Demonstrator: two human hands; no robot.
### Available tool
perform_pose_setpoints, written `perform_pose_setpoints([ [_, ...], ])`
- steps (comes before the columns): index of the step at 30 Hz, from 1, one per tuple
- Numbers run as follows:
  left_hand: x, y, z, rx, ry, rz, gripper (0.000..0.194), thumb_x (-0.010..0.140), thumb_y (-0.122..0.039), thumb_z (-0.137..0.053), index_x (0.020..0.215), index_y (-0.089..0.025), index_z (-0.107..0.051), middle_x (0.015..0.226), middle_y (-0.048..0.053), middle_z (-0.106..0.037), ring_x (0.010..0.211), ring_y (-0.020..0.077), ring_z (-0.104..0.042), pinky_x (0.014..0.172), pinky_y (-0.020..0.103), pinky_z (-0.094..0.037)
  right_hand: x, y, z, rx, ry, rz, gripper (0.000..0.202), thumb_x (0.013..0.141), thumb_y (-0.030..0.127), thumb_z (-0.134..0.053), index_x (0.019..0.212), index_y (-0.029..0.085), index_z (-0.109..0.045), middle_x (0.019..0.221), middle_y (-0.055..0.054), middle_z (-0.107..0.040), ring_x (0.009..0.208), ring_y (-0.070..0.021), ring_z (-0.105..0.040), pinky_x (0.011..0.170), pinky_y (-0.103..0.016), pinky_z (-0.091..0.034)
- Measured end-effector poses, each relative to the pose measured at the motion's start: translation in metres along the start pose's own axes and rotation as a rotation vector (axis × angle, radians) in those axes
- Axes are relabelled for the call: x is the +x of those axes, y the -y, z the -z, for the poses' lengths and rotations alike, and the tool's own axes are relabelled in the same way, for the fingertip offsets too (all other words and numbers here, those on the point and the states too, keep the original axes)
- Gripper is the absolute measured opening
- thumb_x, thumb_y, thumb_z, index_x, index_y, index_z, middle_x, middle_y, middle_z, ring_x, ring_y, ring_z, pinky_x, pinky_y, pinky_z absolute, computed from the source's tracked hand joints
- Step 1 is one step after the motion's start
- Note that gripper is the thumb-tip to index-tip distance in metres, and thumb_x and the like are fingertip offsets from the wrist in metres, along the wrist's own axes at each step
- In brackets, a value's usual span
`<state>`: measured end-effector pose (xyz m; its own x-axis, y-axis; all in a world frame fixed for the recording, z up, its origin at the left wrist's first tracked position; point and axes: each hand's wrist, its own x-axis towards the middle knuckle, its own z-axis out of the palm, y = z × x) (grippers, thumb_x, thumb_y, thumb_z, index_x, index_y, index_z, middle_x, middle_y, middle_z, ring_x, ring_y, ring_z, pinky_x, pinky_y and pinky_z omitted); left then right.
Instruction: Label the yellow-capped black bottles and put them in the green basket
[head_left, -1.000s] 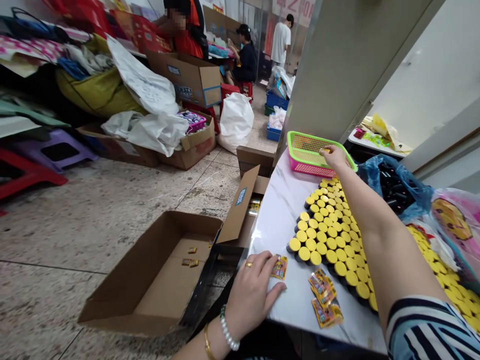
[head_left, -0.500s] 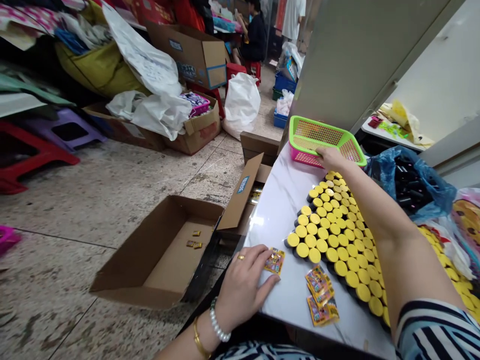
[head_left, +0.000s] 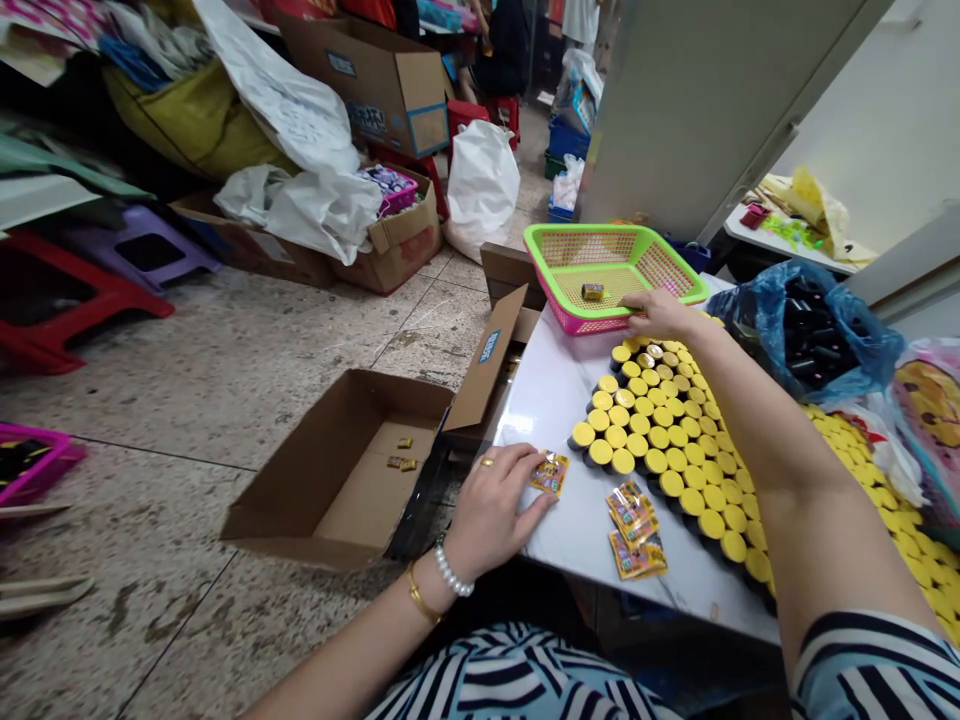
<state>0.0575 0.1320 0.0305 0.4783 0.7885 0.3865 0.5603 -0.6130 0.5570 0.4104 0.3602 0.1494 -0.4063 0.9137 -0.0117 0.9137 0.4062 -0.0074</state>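
While the left forearm slants up toward the desk [head_left: 553,380], a pearl bracelet [head_left: 453,570] and a gold bangle [head_left: 421,595] round the wrist, the left hand [head_left: 495,500] lies back-up at the near edge, loosely open, its fingers a little bent and the thumb set well apart. The fingertips reach one flat packet [head_left: 553,475]; more packets [head_left: 636,530] overlap in a small heap to the right, clear of that hand. Quite differently, the right arm stretches far forward over the jars [head_left: 656,461], packed upright with yellow lids, its striped sleeve [head_left: 862,670] back near the person's body. At the end of that reach, the right hand [head_left: 654,316] rests against the near rim of the basket [head_left: 585,245], back upward, fingers pointing left; from here I can't tell whether they've closed round the rim. One small wrapped piece [head_left: 592,292] sits inside the basket, just left of those fingers, apart from them.
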Motion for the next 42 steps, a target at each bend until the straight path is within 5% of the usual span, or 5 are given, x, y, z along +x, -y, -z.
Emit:
perform_pose_setpoints([
  [13, -0.002, 0.003, -0.004, 0.016, -0.036, -0.045, 0.044, 0.093, -0.040, -0.068, 0.130, -0.018, -0.062, 0.127, 0.013, -0.065, 0.115, 0.0304, -0.058, 0.101, 0.047, -0.048, -0.048, 0.021, -0.007, 0.171, -0.017, 0.099, 0.040, 0.077, 0.014, -0.055, 0.109, 0.020, -0.077, 0.108, -0.008, -0.076, 0.102, -0.0251, -0.065, 0.094, -0.037, -0.048],
  [20, -0.003, 0.006, -0.008, -0.019, -0.057, -0.054, 0.045, 0.093, -0.041, -0.069, 0.130, -0.018, -0.062, 0.127, 0.013, -0.066, 0.117, 0.0308, -0.059, 0.105, 0.047, -0.046, -0.051, 0.044, -0.012, 0.165, -0.065, 0.135, 0.035, 0.078, 0.015, -0.053, 0.103, 0.019, -0.077, 0.098, -0.008, -0.075, 0.099, -0.0258, -0.063, 0.100, -0.042, -0.044],
  [31, -0.004, 0.005, -0.007, -0.018, -0.084, -0.077, 0.041, 0.092, -0.040, -0.069, 0.127, -0.018, -0.064, 0.125, 0.013, -0.067, 0.115, 0.0300, -0.060, 0.103, 0.046, -0.047, -0.083, 0.089, -0.002, 0.050, -0.136, 0.158, 0.050, 0.083, 0.023, -0.063, 0.133, 0.023, -0.063, 0.132, -0.011, -0.069, 0.135, -0.0349, -0.053, 0.122, -0.066, -0.025],
  [37, -0.005, 0.008, -0.009, -0.024, -0.068, -0.114, 0.036, 0.092, -0.041, -0.069, 0.122, -0.021, -0.073, 0.125, 0.012, -0.066, 0.111, 0.0287, -0.059, 0.101, 0.046, -0.047, -0.158, 0.172, 0.000, 0.184, -0.484, 0.125, 0.043, 0.094, 0.021, -0.060, 0.137, 0.022, -0.060, 0.130, -0.012, -0.069, 0.123, -0.0281, -0.062, 0.107, -0.049, -0.050],
  [42, -0.008, 0.013, -0.006, -0.083, -0.025, -0.185, 0.024, 0.090, -0.039, -0.073, 0.111, -0.031, -0.080, 0.127, 0.008, -0.065, 0.110, 0.0272, -0.057, 0.099, 0.046, -0.045, -0.255, 0.263, -0.043, 0.255, -0.523, 0.078, 0.041, 0.088, 0.012, -0.069, 0.127, 0.024, -0.068, 0.106, -0.008, -0.075, 0.101, -0.0266, -0.066, 0.092, -0.046, -0.057],
])
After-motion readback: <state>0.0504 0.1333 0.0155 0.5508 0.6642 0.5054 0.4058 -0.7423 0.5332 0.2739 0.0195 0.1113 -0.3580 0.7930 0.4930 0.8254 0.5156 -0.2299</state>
